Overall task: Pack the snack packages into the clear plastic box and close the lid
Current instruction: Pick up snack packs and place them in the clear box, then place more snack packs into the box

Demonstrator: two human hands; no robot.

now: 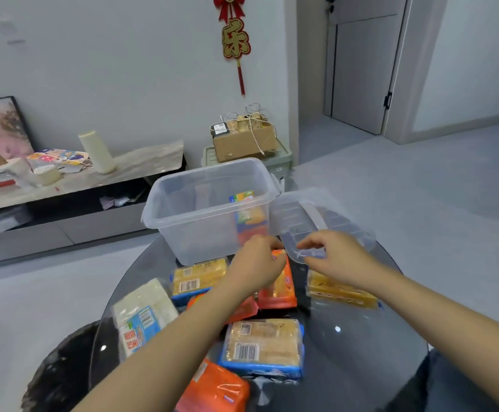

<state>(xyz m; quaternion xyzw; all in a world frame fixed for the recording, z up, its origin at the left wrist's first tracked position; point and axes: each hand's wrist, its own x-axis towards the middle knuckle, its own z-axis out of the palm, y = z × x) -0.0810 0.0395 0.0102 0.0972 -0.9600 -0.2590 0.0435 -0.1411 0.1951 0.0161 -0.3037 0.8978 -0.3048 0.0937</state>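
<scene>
The clear plastic box (188, 203) stands open at the far side of the round dark glass table (361, 337), with one snack package (249, 215) upright inside at its right. The clear lid (316, 218) lies beside the box on the right. My right hand (334, 257) pinches the lid's near edge. My left hand (257, 263) is curled over the top of an orange package (280, 289) just in front of the box. Several more packages lie on the table: yellow-and-blue ones (197, 278) (263, 346), a white one (144, 313), an orange one (215, 391) and a yellow one (340, 289).
A low marble-topped cabinet (141, 165) with a cream cylinder (98, 153) and clutter runs along the left wall. A cardboard box (242, 138) sits on a green bin behind the table. Grey floor surrounds the table; a doorway is at the back right.
</scene>
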